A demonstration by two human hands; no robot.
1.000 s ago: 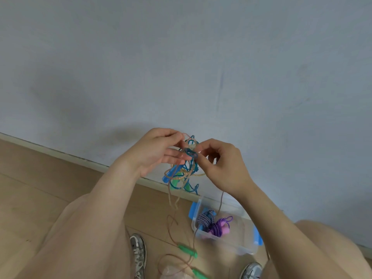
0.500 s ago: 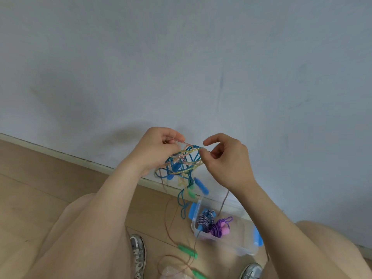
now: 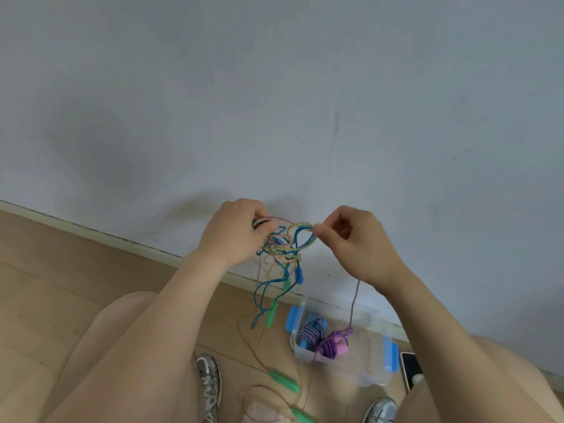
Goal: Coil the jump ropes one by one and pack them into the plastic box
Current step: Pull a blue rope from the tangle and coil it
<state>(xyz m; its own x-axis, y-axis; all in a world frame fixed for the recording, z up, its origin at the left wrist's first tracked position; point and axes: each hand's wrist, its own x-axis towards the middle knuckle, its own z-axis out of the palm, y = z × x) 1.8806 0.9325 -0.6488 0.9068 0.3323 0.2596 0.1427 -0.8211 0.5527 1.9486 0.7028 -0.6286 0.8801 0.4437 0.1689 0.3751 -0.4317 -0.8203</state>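
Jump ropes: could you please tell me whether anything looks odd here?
Yes. Between the left hand and right hand, blue and pastel cords form a snarled tangle, not a neat coil, with a green handle and blue handle dangling. A brown cord hangs below the right hand toward the plastic box.

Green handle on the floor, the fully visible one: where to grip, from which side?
Probably mid-body, from above. The green handle lies flat on the floor, long axis diagonal, cord leaving its upper-left end; a pinch across its narrow width should clear the cord. The left hand and right hand both hold the tangle, so one must let go first.
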